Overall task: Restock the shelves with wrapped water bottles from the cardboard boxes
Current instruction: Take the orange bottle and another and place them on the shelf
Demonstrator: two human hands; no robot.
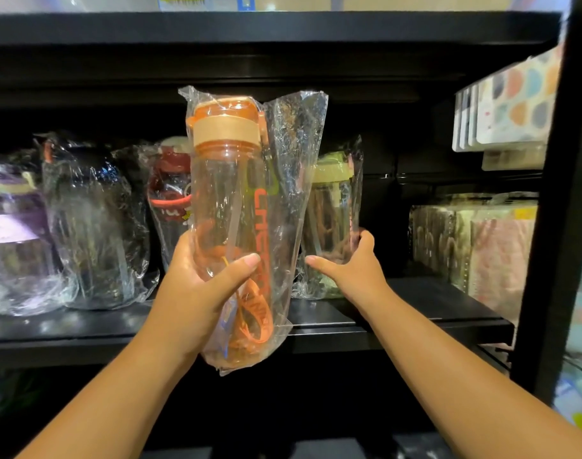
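Orange bottle (228,207) mid-frame, in front of shelf (415,306); left hand (197,286) fingers curled round it. Right hand (352,266) fingers cup green bottle (332,200) on shelf. Other wrapped bottles (91,220) already shelved; orange one still to place.

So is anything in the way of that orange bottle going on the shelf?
Partly: the green-lidded bottle, held by the right hand, stands on the shelf just behind the orange bottle in the left hand. Right of it the shelf is bare.

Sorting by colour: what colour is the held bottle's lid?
The lid is orange with a tan band; head view.
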